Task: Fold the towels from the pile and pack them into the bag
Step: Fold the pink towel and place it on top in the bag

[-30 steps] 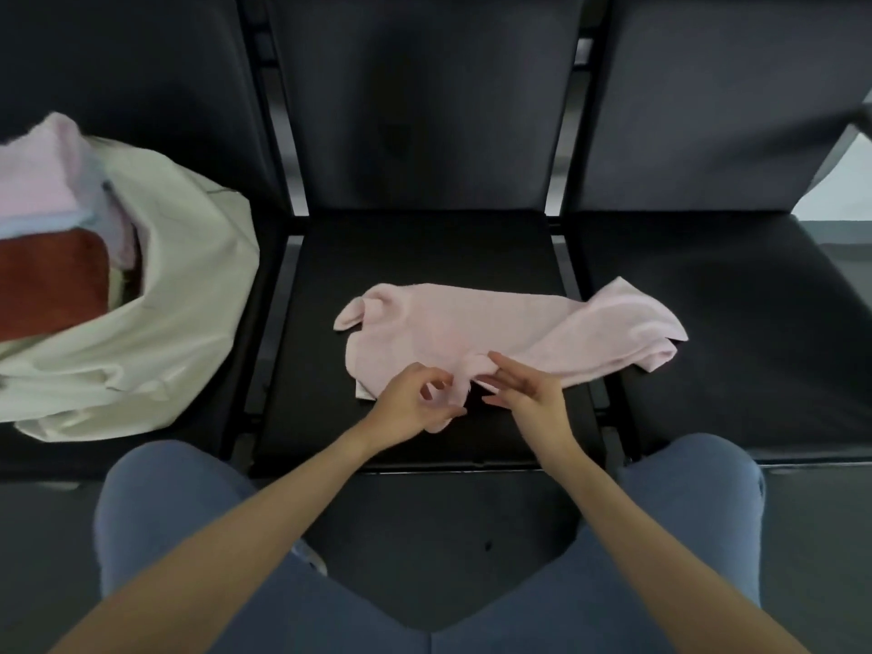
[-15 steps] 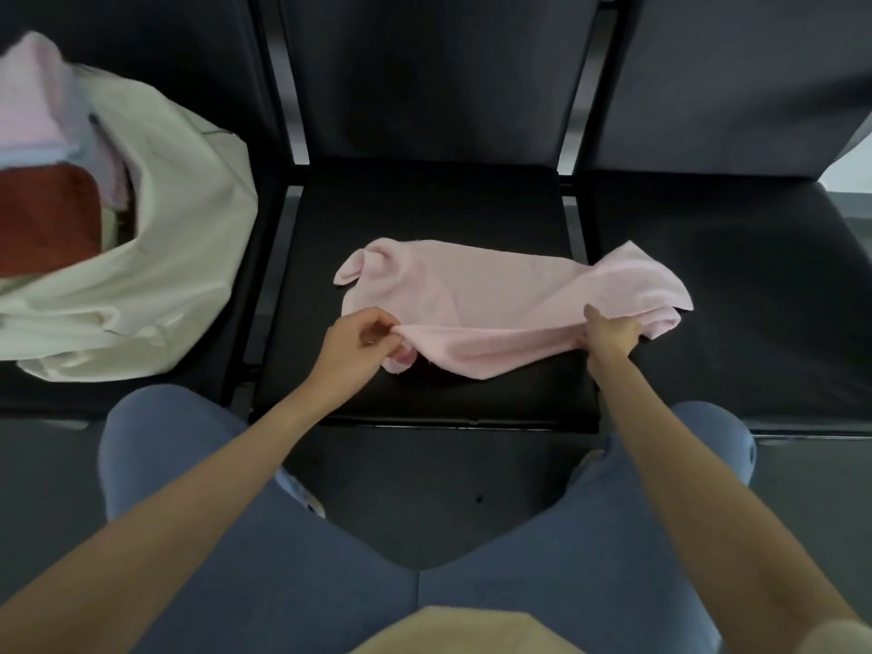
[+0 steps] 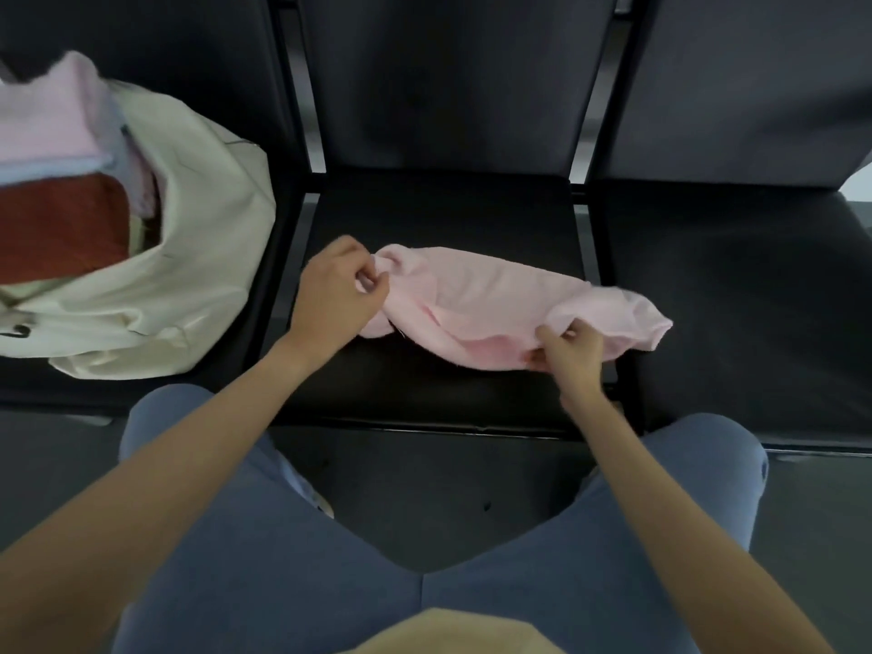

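Note:
A pale pink towel (image 3: pixel 495 299) lies crumpled across the middle black seat (image 3: pixel 439 214). My left hand (image 3: pixel 337 295) pinches its left end, fingers curled round the cloth. My right hand (image 3: pixel 568 354) pinches the towel's near edge toward the right end. On the left seat stands a cream cloth bag (image 3: pixel 188 257), open toward me, holding folded towels: a pink one (image 3: pixel 47 120) on top, a light blue layer under it and a rust-red one (image 3: pixel 61 224) below.
Three black seats stand in a row with dark backrests behind. The right seat (image 3: pixel 736 299) holds nothing. My knees in blue trousers (image 3: pixel 377 582) sit close to the front edge of the middle seat, over a dark floor.
Both hands have shifted along the towel: the left up to its far left end, the right slightly inward on the near edge. The towel is more bunched and drawn into a narrower band.

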### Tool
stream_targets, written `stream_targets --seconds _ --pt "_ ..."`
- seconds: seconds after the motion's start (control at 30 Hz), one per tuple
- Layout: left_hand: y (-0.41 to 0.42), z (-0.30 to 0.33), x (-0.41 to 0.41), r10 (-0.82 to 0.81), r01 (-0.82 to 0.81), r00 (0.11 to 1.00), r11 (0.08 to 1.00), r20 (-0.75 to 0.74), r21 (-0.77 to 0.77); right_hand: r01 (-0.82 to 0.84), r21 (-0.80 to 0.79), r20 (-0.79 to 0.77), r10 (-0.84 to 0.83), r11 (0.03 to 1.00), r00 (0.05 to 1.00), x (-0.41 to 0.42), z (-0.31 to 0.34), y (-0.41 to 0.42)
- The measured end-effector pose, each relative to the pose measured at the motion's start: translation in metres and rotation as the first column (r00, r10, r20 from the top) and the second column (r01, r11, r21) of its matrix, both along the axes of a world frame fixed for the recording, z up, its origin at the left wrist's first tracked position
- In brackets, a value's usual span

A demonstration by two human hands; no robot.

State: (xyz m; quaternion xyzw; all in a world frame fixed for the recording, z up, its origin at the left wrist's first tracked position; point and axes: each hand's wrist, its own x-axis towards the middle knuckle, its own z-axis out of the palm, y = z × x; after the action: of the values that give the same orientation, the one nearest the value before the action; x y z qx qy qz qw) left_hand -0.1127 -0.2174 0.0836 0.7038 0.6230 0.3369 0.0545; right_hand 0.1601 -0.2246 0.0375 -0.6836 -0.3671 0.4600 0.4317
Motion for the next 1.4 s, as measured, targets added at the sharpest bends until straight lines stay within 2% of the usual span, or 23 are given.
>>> stream_targets --seconds 0.13,0.23,0.33,0.4,0.47,0.53,0.6,0.67,0.73,0.8,0.87,0.97,1.03,1.1,1.17,1.23,1.3,1.4 --pt "-0.02 -0.02 0.004 -0.225 0.21 0.959 0.972 -0.169 -0.102 -0.19 -0.091 -0.083 0.183 0.978 0.98 -0.038 -0.019 -0.038" --pt "-0.044 -0.051 -0.005 -0.394 0.334 0.886 0.908 -0.244 -0.253 -0.305 -0.199 -0.05 0.301 0.931 0.952 -0.043 -0.035 -0.051" --pt "-0.062 -0.076 -0.014 -0.442 0.343 0.874 0.855 -0.201 -0.388 -0.435 -0.318 0.021 0.465 0.842 0.885 -0.035 -0.04 -0.054" --pt "-0.067 -0.084 -0.018 -0.41 0.304 0.902 0.827 -0.138 -0.473 -0.404 -0.322 0.136 0.464 0.856 0.875 -0.026 -0.039 -0.051" --pt "-0.07 -0.084 -0.019 -0.335 0.276 0.942 0.811 -0.023 -0.515 -0.294 -0.26 0.306 0.367 0.92 0.878 -0.014 -0.037 -0.045" --pt "-0.07 -0.078 -0.015 -0.185 0.244 0.969 0.827 0.164 -0.506 -0.162 -0.194 0.435 0.233 0.967 0.87 0.0 -0.033 -0.037" --pt "-0.07 -0.072 -0.009 0.043 0.159 0.928 0.851 0.369 -0.5 -0.05 -0.173 0.549 0.138 0.984 0.825 0.015 -0.036 -0.028" --pt "-0.066 -0.071 -0.006 0.267 -0.028 0.85 0.884 0.455 -0.466 0.031 -0.217 0.66 0.123 0.976 0.741 0.026 -0.042 -0.021" --pt "-0.057 -0.073 -0.006 0.466 -0.278 0.784 0.854 0.41 -0.439 0.063 -0.259 0.713 0.146 0.964 0.685 0.029 -0.048 -0.018" --pt "-0.046 -0.08 -0.011 0.628 -0.416 0.715 0.736 0.308 -0.534 0.071 -0.271 0.742 0.161 0.96 0.651 0.03 -0.052 -0.016" --pt "-0.035 -0.094 -0.014 0.693 -0.408 0.694 0.602 0.196 -0.686 0.083 -0.271 0.754 0.158 0.959 0.638 0.029 -0.052 -0.015" --pt "-0.023 -0.099 -0.007 0.681 -0.386 0.727 0.505 0.082 -0.772 0.112 -0.266 0.754 0.134 0.957 0.643 0.029 -0.051 -0.013" --pt "-0.017 -0.094 -0.001 0.683 -0.445 0.73 0.433 -0.037 -0.784 0.103 -0.256 0.705 0.113 0.961 0.7 0.03 -0.047 -0.01" --pt "-0.011 -0.088 0.0 0.707 -0.471 0.703 0.375 -0.082 -0.799 0.053 -0.225 0.61 0.098 0.973 0.786 0.029 -0.041 -0.006" --pt "-0.007 -0.087 0.0 0.756 -0.456 0.654 0.42 0.025 -0.784 -0.014 -0.163 0.546 0.102 0.987 0.831 0.026 -0.033 -0.005" --pt "-0.004 -0.078 0.006 0.765 -0.461 0.612 0.552 0.201 -0.695 -0.087 -0.089 0.536 0.121 0.992 0.835 0.021 -0.023 -0.007" --pt "-0.003 -0.063 0.017 0.699 -0.477 0.631 0.692 0.336 -0.542 -0.15 -0.033 0.511 0.146 0.988 0.847 0.016 -0.011 -0.01" --pt "-0.001 -0.039 0.036 0.507 -0.397 0.721 0.861 0.471 -0.319 -0.262 0.023 0.455 0.223 0.965 0.862 0.012 0.007 -0.013"
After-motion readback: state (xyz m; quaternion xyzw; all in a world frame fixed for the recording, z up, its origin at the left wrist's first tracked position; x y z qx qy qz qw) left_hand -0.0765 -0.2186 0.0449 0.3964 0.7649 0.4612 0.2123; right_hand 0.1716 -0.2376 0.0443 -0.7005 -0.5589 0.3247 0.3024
